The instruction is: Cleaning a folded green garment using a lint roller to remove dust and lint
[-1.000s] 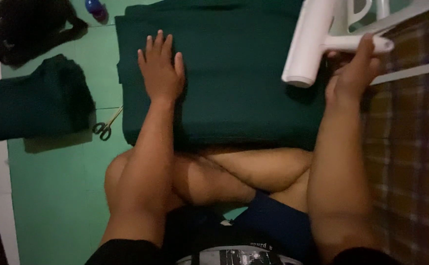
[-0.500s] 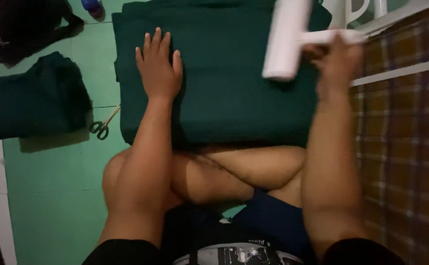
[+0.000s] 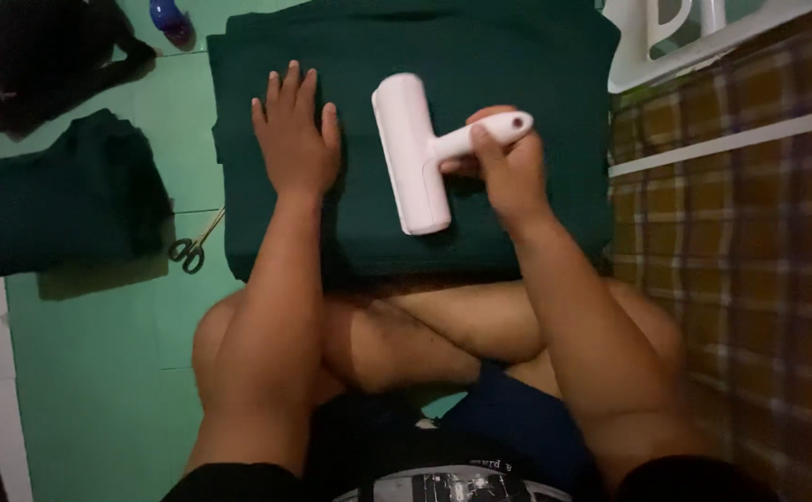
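Note:
A folded dark green cloth [image 3: 517, 56] lies on the green floor in front of my crossed legs. My left hand [image 3: 294, 139] rests flat on its left part, fingers spread. My right hand [image 3: 508, 167] grips the handle of a white lint roller [image 3: 411, 153], whose roller head lies lengthwise on the middle of the cloth.
A second pile of dark green cloth [image 3: 62, 200] lies at the left, with scissors [image 3: 192, 246] beside it. A black bag [image 3: 44, 56] and a blue object [image 3: 166, 14] sit at the top left. A white plastic item [image 3: 675, 37] and a plaid surface [image 3: 750, 260] are at the right.
My right hand has brought the lint roller from the upper right down to the left, onto the middle of the cloth. My left hand has stayed flat on the cloth.

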